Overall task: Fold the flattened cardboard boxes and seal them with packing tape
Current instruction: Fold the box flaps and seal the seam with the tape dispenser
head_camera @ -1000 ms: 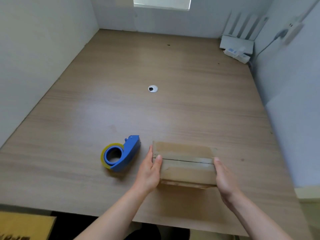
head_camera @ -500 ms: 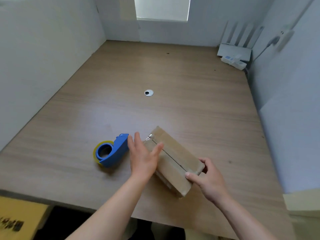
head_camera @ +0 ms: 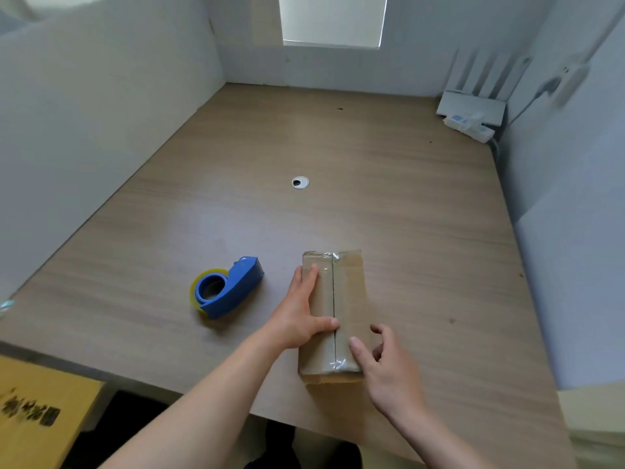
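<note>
Wood-grain bench (head_camera: 389,204) between white walls (head_camera: 84,130); left grip (head_camera: 297,316) lies flat on the taped box (head_camera: 350,292), right grip (head_camera: 389,377) pinches its near right edge.

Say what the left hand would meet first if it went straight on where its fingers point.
The left hand lies flat on the box; ahead is the crinkled tape at its far edge, then probably bare table.

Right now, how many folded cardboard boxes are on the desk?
1. The cardboard box lies near the desk's front edge, right of the blue tape dispenser, with the left hand and right hand on it. More may hide below the desk.
</note>
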`<state>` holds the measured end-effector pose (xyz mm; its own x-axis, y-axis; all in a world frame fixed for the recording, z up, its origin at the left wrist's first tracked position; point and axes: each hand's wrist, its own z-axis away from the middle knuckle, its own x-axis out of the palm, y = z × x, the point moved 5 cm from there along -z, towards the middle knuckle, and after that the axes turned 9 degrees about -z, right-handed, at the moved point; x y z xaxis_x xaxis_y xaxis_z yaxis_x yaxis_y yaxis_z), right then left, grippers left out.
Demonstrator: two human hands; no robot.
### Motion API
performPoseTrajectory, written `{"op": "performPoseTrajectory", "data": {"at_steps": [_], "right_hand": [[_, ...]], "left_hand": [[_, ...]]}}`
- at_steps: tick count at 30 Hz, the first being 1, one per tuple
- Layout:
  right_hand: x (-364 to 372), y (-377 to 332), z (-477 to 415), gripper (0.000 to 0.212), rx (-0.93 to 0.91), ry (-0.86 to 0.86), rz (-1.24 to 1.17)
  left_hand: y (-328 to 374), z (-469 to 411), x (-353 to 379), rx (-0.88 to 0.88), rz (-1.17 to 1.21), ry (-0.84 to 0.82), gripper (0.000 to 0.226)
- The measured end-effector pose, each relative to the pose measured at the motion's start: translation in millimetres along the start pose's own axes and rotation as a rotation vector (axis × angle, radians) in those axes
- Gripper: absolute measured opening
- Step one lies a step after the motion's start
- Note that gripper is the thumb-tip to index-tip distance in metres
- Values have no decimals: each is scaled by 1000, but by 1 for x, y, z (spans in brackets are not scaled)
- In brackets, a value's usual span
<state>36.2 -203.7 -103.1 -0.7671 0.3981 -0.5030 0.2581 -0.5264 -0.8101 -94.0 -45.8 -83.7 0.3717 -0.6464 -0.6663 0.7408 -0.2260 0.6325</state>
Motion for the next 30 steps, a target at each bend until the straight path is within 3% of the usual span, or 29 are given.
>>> {"op": "performPoseTrajectory", "data": {"at_steps": [5, 7, 9, 11, 15, 20, 27, 30], "right_hand": [[17, -13, 2, 51, -70, -31, -28], [21, -16, 2, 50, -59, -40, -45], [26, -20, 3, 52, -47, -32, -48], [30, -22, 4, 56, -26, -3, -44], [42, -31, 5, 68, 31, 26, -45], [51, -40, 5, 85, 100, 64, -66], [45, -39, 6, 70, 246, 105, -222], [27, -58, 1, 68, 89, 264, -215]], "left_hand": [[-2, -5, -19, 95, -45, -21, 107], [-11, 1, -40, 127, -37, 200, 87], [-42, 10, -66, 52, -101, 505, 75], [-80, 15, -84, -71, -285, 607, 70], [-141, 11, -96, -291, -457, 391, 58], [-169, -9, -95, -315, -503, 230, 36], [-186, -25, -100, -220, -461, 176, 18], [-177, -23, -120, -53, -412, 209, 18]]}}
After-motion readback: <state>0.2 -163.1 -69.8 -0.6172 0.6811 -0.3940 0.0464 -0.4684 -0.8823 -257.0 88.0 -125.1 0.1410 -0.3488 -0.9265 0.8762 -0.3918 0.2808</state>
